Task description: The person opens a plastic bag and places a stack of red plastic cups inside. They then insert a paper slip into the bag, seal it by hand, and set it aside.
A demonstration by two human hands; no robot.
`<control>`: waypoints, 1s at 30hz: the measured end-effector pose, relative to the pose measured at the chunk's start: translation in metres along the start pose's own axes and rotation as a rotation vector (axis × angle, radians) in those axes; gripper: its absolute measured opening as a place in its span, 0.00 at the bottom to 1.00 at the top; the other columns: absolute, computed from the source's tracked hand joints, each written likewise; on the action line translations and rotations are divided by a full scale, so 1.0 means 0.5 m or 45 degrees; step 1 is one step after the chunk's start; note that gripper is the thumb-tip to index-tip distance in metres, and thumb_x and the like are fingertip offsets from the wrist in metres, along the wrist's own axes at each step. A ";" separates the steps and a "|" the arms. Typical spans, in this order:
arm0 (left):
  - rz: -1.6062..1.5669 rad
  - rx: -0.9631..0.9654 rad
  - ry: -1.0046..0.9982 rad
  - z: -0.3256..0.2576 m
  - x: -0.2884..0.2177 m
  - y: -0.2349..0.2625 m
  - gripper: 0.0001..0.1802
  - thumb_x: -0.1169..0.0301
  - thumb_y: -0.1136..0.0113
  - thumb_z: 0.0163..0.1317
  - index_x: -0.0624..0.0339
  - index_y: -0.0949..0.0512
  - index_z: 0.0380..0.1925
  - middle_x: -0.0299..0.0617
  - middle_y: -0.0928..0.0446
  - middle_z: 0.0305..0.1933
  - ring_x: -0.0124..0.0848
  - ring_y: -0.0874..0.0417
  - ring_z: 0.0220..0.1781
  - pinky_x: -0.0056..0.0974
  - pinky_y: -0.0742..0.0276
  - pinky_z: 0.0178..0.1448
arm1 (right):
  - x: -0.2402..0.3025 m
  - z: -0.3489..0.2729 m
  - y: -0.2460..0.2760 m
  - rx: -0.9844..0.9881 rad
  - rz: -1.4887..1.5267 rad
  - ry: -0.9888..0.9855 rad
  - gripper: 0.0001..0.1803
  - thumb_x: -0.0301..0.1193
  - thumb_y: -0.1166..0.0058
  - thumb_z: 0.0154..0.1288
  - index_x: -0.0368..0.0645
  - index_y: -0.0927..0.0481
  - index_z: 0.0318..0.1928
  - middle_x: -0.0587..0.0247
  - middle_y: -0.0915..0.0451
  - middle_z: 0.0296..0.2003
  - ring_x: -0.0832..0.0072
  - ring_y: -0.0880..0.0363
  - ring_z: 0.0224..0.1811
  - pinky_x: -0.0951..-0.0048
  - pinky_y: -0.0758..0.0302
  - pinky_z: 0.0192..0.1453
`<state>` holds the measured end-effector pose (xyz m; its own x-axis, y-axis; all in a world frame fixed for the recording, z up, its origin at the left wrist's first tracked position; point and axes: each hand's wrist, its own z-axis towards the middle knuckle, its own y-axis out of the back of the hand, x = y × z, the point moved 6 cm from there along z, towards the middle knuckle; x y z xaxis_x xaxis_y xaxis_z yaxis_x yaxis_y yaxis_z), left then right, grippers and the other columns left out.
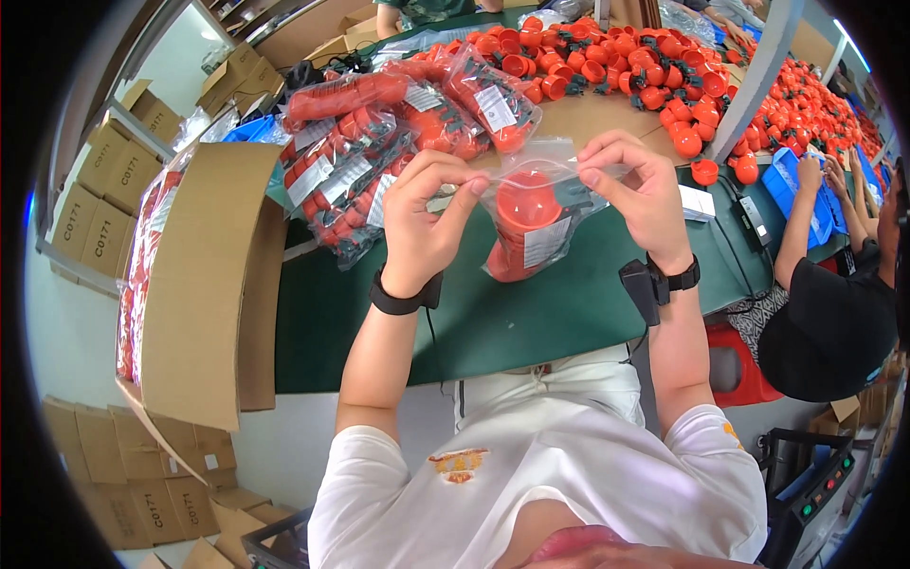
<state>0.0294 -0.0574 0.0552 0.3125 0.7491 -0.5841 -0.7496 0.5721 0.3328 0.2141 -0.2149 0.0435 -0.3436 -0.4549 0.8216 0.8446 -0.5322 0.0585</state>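
Note:
A clear zip bag (538, 156) with red plastic cups (527, 206) and a white label (547, 244) hangs just above the green table in front of me. My left hand (424, 216) pinches the left end of its top edge between thumb and fingers. At the opposite end, my right hand (640, 194) grips the same edge, so the top is stretched between both hands. Whether the seal is fully pressed together I cannot tell. Beyond my left hand lies a heap of filled, labelled bags (365, 156). Each wrist wears a black strap.
Loose red cups (654, 76) are piled across the far side and right. An open cardboard box (204, 284) holding packed bags stands left. A white small box (697, 203), a cabled black device (755, 220) and a metal post (758, 85) are right. A co-worker (825, 313) sits by blue trays (789, 194).

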 end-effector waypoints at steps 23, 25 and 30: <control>0.142 0.070 0.100 -0.020 -0.094 -0.040 0.12 0.78 0.29 0.56 0.68 0.15 0.41 0.41 0.18 0.39 0.30 0.19 0.44 0.33 0.25 0.51 | 0.012 -0.059 0.003 -0.076 0.069 0.056 0.04 0.18 0.39 0.65 0.33 0.17 0.40 0.62 0.22 0.45 0.78 0.22 0.47 0.78 0.24 0.51; 0.097 0.075 0.148 -0.028 -0.085 -0.039 0.13 0.78 0.28 0.56 0.67 0.14 0.42 0.41 0.18 0.39 0.30 0.19 0.43 0.33 0.25 0.50 | 0.015 -0.060 0.001 -0.068 0.093 0.040 0.03 0.18 0.39 0.65 0.33 0.17 0.40 0.61 0.22 0.46 0.78 0.22 0.47 0.78 0.25 0.51; 0.066 0.099 0.186 -0.026 -0.065 -0.044 0.13 0.75 0.26 0.52 0.60 0.13 0.39 0.39 0.17 0.37 0.31 0.18 0.40 0.33 0.23 0.45 | 0.018 -0.062 -0.002 -0.052 0.051 0.058 0.04 0.18 0.39 0.65 0.33 0.18 0.40 0.61 0.22 0.46 0.78 0.22 0.47 0.78 0.25 0.51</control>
<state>0.0279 -0.0986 0.0571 0.1825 0.7250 -0.6641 -0.7135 0.5624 0.4179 0.1976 -0.2408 0.0331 -0.3292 -0.5082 0.7958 0.8410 -0.5410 0.0025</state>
